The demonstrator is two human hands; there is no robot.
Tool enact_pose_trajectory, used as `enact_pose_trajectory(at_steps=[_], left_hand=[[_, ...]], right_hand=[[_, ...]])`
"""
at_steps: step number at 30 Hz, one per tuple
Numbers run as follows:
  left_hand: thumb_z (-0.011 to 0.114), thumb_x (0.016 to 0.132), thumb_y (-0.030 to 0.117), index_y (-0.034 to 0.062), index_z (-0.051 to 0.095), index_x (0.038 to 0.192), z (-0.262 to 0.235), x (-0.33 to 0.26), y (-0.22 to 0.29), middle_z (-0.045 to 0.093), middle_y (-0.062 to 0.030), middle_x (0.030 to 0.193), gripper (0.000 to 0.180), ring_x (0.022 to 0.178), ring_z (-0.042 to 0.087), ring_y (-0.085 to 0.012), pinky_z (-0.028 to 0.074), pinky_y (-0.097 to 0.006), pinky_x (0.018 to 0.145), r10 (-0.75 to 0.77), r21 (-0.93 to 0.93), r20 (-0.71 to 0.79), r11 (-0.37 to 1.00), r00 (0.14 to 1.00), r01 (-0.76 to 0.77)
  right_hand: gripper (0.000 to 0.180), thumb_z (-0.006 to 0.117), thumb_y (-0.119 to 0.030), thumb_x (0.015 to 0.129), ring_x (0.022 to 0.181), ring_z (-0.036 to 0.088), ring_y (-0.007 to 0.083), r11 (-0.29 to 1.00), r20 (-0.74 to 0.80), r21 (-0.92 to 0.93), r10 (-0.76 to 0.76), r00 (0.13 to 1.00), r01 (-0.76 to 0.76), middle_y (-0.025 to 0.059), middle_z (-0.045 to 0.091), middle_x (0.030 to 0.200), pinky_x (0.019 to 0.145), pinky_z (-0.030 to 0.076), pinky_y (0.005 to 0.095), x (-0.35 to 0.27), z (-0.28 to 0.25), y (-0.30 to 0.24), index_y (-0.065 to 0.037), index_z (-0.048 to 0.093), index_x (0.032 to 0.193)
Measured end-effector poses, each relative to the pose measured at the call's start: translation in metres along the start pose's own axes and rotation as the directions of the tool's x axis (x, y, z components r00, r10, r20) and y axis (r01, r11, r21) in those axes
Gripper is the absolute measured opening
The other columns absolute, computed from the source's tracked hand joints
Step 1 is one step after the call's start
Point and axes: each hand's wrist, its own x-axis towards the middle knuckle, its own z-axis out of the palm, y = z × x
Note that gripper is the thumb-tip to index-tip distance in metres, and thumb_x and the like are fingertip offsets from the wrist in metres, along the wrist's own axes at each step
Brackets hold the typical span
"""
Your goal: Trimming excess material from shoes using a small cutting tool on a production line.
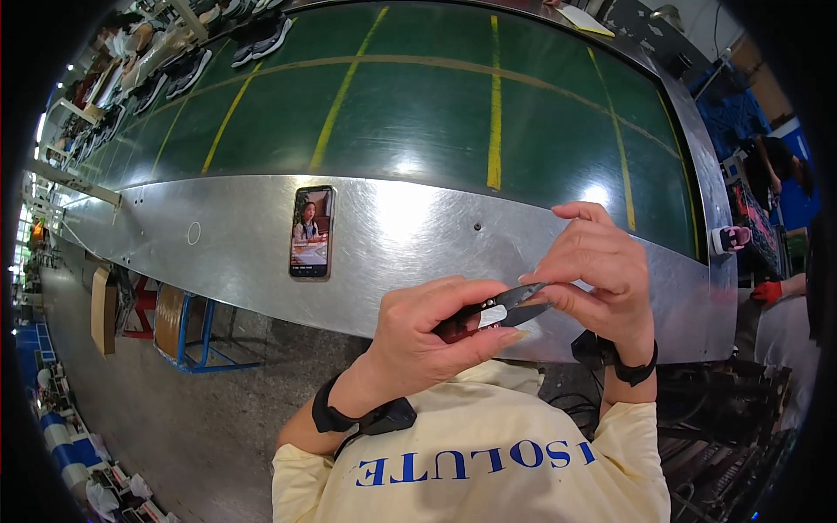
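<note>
My left hand [427, 336] grips a small pair of black thread snips [501, 309] by the handle, blades pointing right. My right hand [597, 266] pinches the blade tips between thumb and fingers. Both hands meet in front of my chest, just over the near metal edge of a conveyor [418, 235]. Each wrist wears a black band. My pale yellow shirt [488, 453] fills the lower middle of the view.
A phone [312, 231] with a lit screen lies on the metal edge, left of my hands. Behind it runs a green belt [418, 105] with yellow lines, with dark shoes [261, 39] at its far left. A blue-framed stand [187, 327] sits on the floor at lower left.
</note>
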Motion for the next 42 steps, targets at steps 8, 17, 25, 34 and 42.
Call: enact_pose_trajectory(at_steps=[8, 17, 25, 34, 42], left_hand=[[0.077, 0.070, 0.012, 0.0027, 0.065, 0.098, -0.001, 0.000, -0.001, 0.058, -0.0026, 0.066, 0.032, 0.052, 0.050, -0.0085, 0.039, -0.021, 0.046, 0.025, 0.019, 0.005, 0.999, 1.000, -0.026], [0.078, 0.070, 0.007, -0.0003, 0.064, 0.099, -0.002, -0.001, 0.000, 0.063, -0.0035, 0.075, 0.033, 0.055, 0.049, -0.0058, 0.039, -0.019, 0.049, 0.013, 0.046, 0.049, 0.999, 0.999, -0.016], [0.076, 0.071, 0.010, 0.0000, 0.064, 0.099, 0.000, 0.001, -0.003, 0.058, -0.0031, 0.066, 0.032, 0.051, 0.049, -0.0084, 0.037, -0.021, 0.046, 0.125, 0.120, 0.048, 0.984, 0.991, -0.130], [0.075, 0.072, 0.011, -0.0011, 0.065, 0.099, 0.006, -0.001, -0.005, 0.055, -0.0021, 0.061, 0.031, 0.050, 0.047, -0.0070, 0.035, -0.021, 0.044, 0.141, 0.121, -0.028, 0.983, 0.990, -0.136], [0.074, 0.072, 0.010, -0.0010, 0.066, 0.097, 0.009, -0.002, -0.004, 0.055, -0.0020, 0.061, 0.028, 0.050, 0.046, -0.0071, 0.034, -0.021, 0.044, 0.117, 0.158, -0.034, 0.981, 0.993, -0.110]], right_hand=[[0.014, 0.078, -0.017, 0.065, 0.062, 0.058, 0.0132, 1.000, 0.001, -0.003, -0.023, 1.000, 0.023, -0.0030, 0.066, 0.070, 0.082, 0.044, 0.0369, 0.002, 0.001, -0.001, -0.012, 0.069, 0.075], [0.015, 0.078, -0.017, 0.064, 0.062, 0.058, 0.0134, 1.000, 0.008, -0.008, -0.013, 1.000, 0.013, -0.0030, 0.066, 0.070, 0.083, 0.044, 0.0374, 0.003, 0.002, -0.001, -0.013, 0.070, 0.076], [0.015, 0.077, -0.014, 0.064, 0.061, 0.057, 0.0137, 1.000, 0.009, -0.003, 0.006, 1.000, -0.006, -0.0032, 0.065, 0.069, 0.084, 0.044, 0.0379, 0.000, 0.000, -0.002, -0.012, 0.070, 0.077], [0.013, 0.076, -0.012, 0.066, 0.059, 0.057, 0.0134, 0.998, -0.041, 0.063, 0.025, 0.999, -0.023, -0.0026, 0.064, 0.066, 0.084, 0.044, 0.0381, -0.005, 0.006, 0.000, -0.012, 0.069, 0.076], [0.013, 0.077, -0.016, 0.067, 0.060, 0.057, 0.0136, 0.999, -0.047, -0.052, -0.010, 0.999, 0.008, -0.0030, 0.063, 0.066, 0.083, 0.044, 0.0377, -0.006, 0.004, 0.000, -0.012, 0.068, 0.076]])
